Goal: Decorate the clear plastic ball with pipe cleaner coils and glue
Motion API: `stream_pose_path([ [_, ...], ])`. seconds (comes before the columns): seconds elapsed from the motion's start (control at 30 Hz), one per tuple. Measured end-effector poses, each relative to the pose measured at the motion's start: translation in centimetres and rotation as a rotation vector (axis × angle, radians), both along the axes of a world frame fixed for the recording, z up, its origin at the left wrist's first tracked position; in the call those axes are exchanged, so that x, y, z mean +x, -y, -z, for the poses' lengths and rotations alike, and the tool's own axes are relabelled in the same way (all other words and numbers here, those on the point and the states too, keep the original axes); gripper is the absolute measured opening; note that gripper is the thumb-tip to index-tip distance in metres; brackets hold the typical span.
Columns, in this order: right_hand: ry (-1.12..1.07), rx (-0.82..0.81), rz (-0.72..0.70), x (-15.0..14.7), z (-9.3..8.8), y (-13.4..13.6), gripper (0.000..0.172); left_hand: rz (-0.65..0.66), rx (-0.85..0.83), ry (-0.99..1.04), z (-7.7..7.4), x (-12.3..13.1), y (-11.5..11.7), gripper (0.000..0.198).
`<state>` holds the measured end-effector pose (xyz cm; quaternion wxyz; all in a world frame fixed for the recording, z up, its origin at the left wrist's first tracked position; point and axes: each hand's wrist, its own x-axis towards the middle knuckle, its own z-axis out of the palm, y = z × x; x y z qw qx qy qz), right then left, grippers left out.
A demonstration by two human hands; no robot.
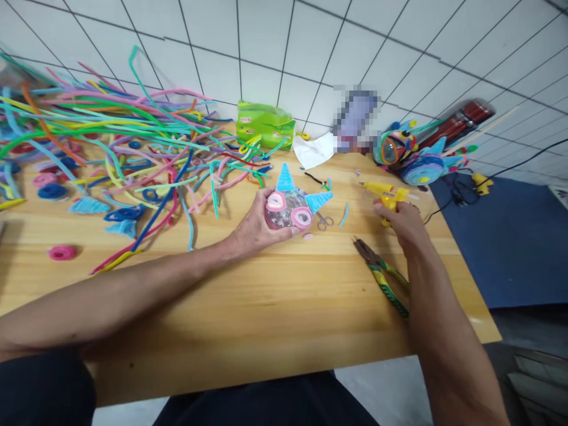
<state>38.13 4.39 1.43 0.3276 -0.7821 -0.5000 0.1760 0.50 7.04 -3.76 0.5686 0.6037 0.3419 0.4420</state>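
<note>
My left hand (257, 228) is closed around a round, grey, shiny craft animal head (287, 208) with pink-and-white ringed eyes. Two light-blue pointed ears (285, 178) stick out from its top and right side. At the right, my right hand (406, 222) grips a yellow glue gun (385, 190), its nozzle pointing left toward the craft head but apart from it. Small scissors (325, 222) lie just right of the head, partly hidden by an ear. Below the glue gun rest pliers (379, 269) with green-and-yellow handles.
Many coloured pipe cleaners (133, 130) are heaped at the left. Coiled pieces, such as a pink ring (63, 252), lie nearby. A green packet (265, 125) and white paper (313, 150) sit by the tiled wall. Finished-looking crafts (423, 168) and a black cord (459, 194) are at the right.
</note>
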Motion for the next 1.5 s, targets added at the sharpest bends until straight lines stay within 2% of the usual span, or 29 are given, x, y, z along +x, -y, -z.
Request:
stream_pose_path([
  [0.1,-0.270,0.138,-0.039,-2.0,-2.4,1.4,0.038,-0.017,-0.025,0.018,0.1,0.1,-0.3,0.096],
  [0.2,-0.409,0.237,-0.209,-5.2,-4.6,3.1,0.033,-0.039,-0.017,0.029,0.3,0.0,-0.6,0.096],
  [0.27,-0.457,0.222,-0.316,-7.3,-5.1,4.1,0.034,-0.053,0.002,0.008,0.4,0.0,-0.6,0.095],
  [0.37,-0.520,0.162,-0.453,-9.4,-4.2,5.0,0.034,-0.056,0.010,-0.013,0.2,0.0,-0.5,0.094],
  [0.5,-0.478,0.048,-0.597,-10.2,-2.3,5.7,0.030,-0.034,0.017,0.021,-0.3,0.2,-0.2,0.091],
  [0.6,-0.386,0.004,-0.567,-10.1,-1.7,6.3,0.031,-0.030,0.016,0.016,-0.8,0.3,-0.1,0.090],
  [0.77,-0.316,0.045,-0.565,-9.7,-1.4,7.3,0.028,-0.001,-0.003,0.032,-1.3,0.4,0.0,0.087],
  [0.93,-0.242,0.068,-0.613,-9.8,-1.0,7.2,0.021,-0.018,0.016,0.002,-1.2,0.3,0.0,0.089],
  [1.3,-0.139,0.102,-0.649,-9.7,-0.2,7.0,0.024,-0.005,0.024,-0.006,-1.2,0.1,-0.1,0.089],
  [1.5,-0.121,0.162,-0.672,-10.0,-0.1,6.8,0.016,-0.001,0.006,-0.023,-1.4,0.1,0.0,0.090],
])
